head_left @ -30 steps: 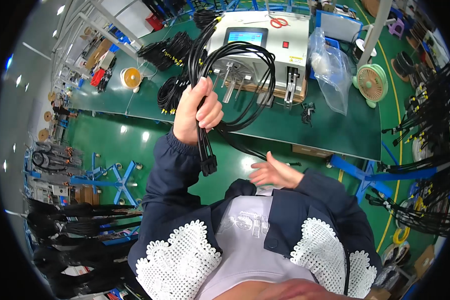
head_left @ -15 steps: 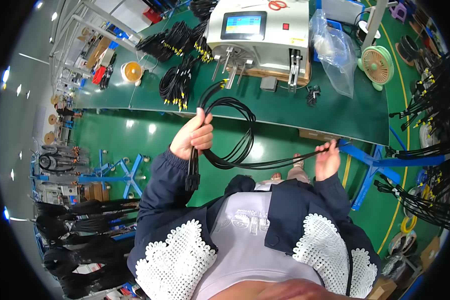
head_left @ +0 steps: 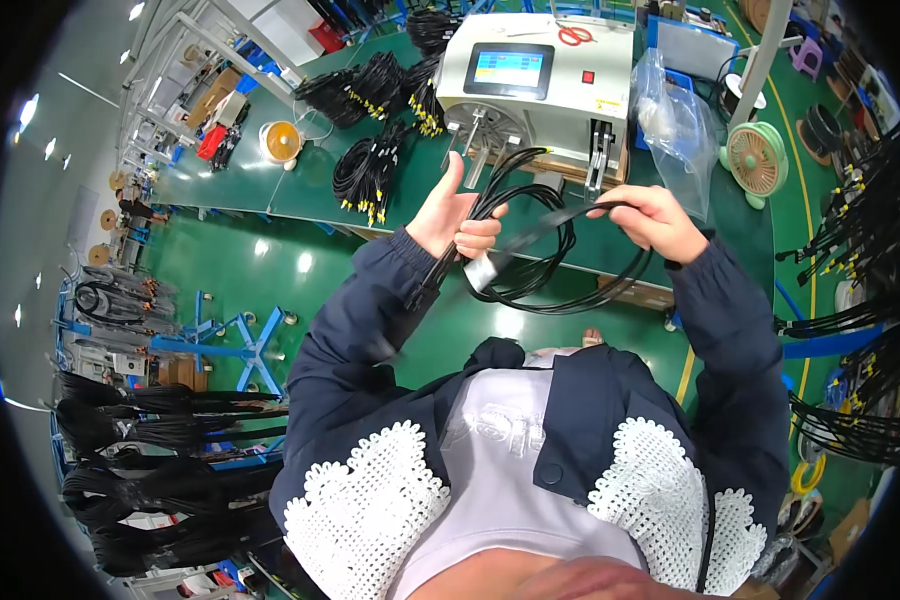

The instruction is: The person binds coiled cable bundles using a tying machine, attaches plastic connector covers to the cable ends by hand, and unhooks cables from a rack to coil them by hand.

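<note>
A coiled bundle of thin black cables [head_left: 570, 250] hangs in loops between my two hands. My left hand [head_left: 455, 218] grips the bundle near one end, fingers wrapped round it and thumb pointing up. Yellow-tipped ends stick out above that hand, and blurred ends hang below it. My right hand [head_left: 660, 222] is closed on the far part of the same cables, to the right of the coil. A small white patch [head_left: 480, 272], perhaps a label, shows blurred just below my left fingers. Both hands are in front of the bench's near edge.
A white machine [head_left: 560, 90] with a screen and metal prongs stands on the green bench [head_left: 300, 190]. Cable bundles [head_left: 365, 175] lie left of it; a plastic bag [head_left: 675, 130] and a green fan [head_left: 755, 160] stand right. Racks of hanging cables line both sides.
My right hand has moved up and inward with its part of the cables. The left hand has shifted slightly right and tilted the bundle, and the loops now hang closer together.
</note>
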Demonstrator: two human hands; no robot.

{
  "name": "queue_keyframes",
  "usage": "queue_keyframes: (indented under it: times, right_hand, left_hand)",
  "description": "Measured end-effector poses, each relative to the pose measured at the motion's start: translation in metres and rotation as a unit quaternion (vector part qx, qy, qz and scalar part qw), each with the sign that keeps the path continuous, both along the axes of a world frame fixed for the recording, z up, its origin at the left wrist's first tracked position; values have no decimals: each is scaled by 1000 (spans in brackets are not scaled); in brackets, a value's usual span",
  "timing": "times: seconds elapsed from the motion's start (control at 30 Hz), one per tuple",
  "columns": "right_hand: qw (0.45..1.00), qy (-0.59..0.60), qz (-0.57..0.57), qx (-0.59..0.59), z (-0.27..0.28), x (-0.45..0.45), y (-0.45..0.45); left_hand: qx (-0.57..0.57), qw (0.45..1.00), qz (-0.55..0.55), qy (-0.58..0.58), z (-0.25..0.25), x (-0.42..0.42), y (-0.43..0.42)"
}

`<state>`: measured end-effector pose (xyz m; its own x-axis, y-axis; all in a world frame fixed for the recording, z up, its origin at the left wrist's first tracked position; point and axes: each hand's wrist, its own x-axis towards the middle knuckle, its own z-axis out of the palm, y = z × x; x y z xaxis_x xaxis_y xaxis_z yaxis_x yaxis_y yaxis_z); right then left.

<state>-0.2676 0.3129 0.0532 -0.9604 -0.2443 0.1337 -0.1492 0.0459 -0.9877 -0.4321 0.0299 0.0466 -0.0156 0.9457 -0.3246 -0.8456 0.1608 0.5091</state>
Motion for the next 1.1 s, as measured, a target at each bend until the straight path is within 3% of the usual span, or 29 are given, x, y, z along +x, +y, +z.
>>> queue_keyframes:
  times: [0.13,0.17,0.2,0.27,0.37,0.47,0.6,0.63,0.73,0.87,0.93,1.0,1.1]
  right_hand:
    - [975,192,12,112,-13,-32,-8]
    - [969,221,6,110,-15,-36,-11]
    - [965,209,-7,155,-11,-36,-15]
    - [952,183,-29,244,-1,-32,-22]
    - [916,234,-113,306,-9,-35,-21]
    - [896,265,-148,325,-17,-34,-27]
    - [852,301,-205,375,-20,-28,-45]
    - [857,213,-204,424,-9,-20,-50]
    - [778,402,-231,424,-8,-17,-59]
    - [686,482,-238,491,-36,-47,-66]
    - [730,504,-230,400,-37,-57,-62]
    - [757,459,-226,407,-39,-54,-62]
    - [752,469,-213,411,-37,-53,-60]
  left_hand:
    - [9,999,-34,32,-11,7,7]
    - [-44,993,9,105,-15,12,6]
    - [-19,998,44,35,-12,26,9]
    - [-5,989,6,145,-9,23,13]
    - [-71,971,-9,226,1,23,11]
    - [-59,962,-45,264,17,32,12]
    - [-104,955,-10,279,4,36,15]
    - [-102,957,-5,270,0,35,15]
    - [-81,979,7,189,-1,35,17]
    - [-16,997,-55,59,-4,53,31]
    - [29,997,-63,-24,-15,58,32]
    - [45,998,-46,-23,-19,60,31]
    - [44,998,-45,18,-18,62,31]
